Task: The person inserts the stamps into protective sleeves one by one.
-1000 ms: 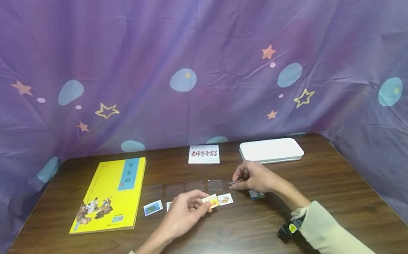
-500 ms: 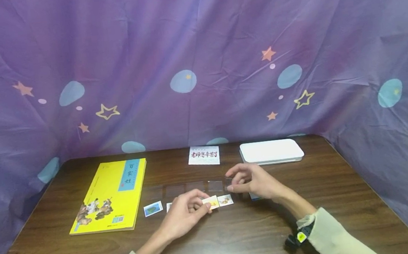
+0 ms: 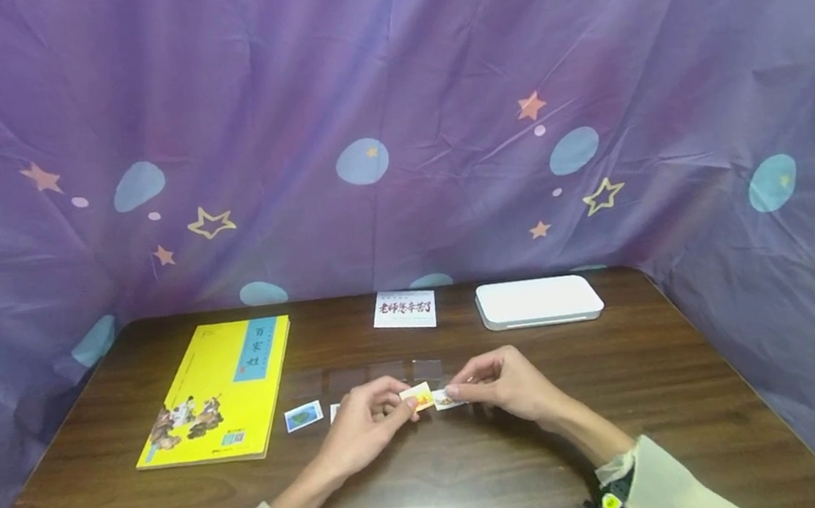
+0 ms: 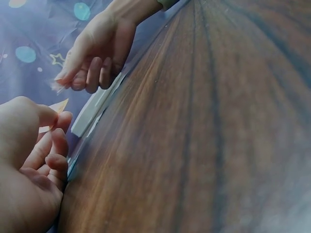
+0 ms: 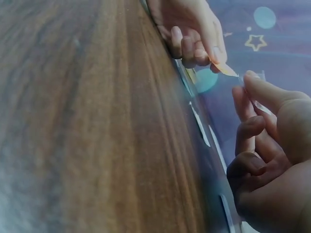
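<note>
My left hand point(image 3: 367, 428) pinches a small yellow stamp point(image 3: 418, 396) between thumb and forefinger, held up just over the table. Close on its right, my right hand point(image 3: 509, 387) pinches a small clear plastic sleeve point(image 5: 261, 76) by its edge, near the stamp's corner. A stamp with a pale picture point(image 3: 443, 402) lies behind the right fingertips, partly covered. On the left lies a blue stamp point(image 3: 303, 416); beside it a white edge of another stamp point(image 3: 334, 414) shows, mostly hidden by the left hand. Several clear sleeves point(image 3: 428, 371) lie in a row behind the hands.
A yellow book point(image 3: 219, 393) lies at the left of the wooden table point(image 3: 434, 486). At the back are a white card with red writing point(image 3: 404, 310) and a white flat case point(image 3: 540, 302). A purple curtain point(image 3: 405, 229) hangs behind the table.
My right hand has picked up the rightmost clear sleeve from the row and brought it left and nearer, to the yellow stamp. The left hand has stayed about where it was, still pinching the stamp.
</note>
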A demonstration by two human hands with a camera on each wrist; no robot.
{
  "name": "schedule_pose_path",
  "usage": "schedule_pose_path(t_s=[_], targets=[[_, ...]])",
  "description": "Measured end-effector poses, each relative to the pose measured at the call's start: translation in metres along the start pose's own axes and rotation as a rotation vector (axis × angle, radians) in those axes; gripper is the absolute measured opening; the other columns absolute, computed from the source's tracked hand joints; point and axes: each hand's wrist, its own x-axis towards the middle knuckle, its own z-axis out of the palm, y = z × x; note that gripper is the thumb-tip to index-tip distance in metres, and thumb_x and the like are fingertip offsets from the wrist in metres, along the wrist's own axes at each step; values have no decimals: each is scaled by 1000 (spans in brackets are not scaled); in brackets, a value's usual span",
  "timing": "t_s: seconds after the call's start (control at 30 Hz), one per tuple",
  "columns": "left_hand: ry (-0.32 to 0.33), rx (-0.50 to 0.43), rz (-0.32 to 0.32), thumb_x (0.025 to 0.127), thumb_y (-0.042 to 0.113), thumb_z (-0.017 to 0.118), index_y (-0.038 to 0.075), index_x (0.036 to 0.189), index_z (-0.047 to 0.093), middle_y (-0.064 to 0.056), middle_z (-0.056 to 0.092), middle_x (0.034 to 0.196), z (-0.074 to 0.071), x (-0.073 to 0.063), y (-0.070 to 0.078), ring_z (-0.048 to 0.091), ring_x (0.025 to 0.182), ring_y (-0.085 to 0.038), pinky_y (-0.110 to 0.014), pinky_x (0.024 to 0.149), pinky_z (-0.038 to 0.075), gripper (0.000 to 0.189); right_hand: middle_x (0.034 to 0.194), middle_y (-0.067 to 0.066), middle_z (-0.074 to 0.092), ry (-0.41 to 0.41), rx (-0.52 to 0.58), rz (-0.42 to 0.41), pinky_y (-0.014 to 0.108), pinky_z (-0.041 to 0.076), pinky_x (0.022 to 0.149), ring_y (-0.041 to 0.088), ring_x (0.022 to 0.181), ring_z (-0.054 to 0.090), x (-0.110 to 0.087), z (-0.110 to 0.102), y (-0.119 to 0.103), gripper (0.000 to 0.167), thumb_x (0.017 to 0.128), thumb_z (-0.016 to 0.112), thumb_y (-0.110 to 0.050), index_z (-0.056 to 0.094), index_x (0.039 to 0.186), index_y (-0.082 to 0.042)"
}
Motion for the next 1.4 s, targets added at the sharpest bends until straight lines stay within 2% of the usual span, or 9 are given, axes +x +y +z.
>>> schedule_pose_path(t_s=[0.13,0.37,1.03,1.4], targets=[[8,-19,-43,104,21,73,10,118,75,-5,82,95,-1,1,0,74,79,-17,-20,66,51,18,89,16,82,-24,-12,14,22,50,51,12,60,61,0,2,3,18,92,87,-29,84,101,-14],[6,-53,-72,104,24,73,10,118,74,-9,82,96,-2,1,-2,71,79,-18,-19,68,50,19,91,11,83,-61,-40,15,20,49,52,10,61,60,0,5,3,17,93,87,-31,84,100,-16],[-16,-43,-81,104,22,73,11,116,74,-9,81,95,-3,0,0,67,76,-16,-19,66,48,17,92,11,84,-70,-39,28,19,47,53,10,61,58,0,6,4,19,95,85,-32,84,102,-14],[-36,-46,-52,103,24,74,10,111,75,-11,80,95,-2,0,-1,71,79,-17,-20,67,51,16,91,6,84,-69,-32,41,18,47,54,10,62,58,-1,9,1,22,96,84,-34,83,98,-12]])
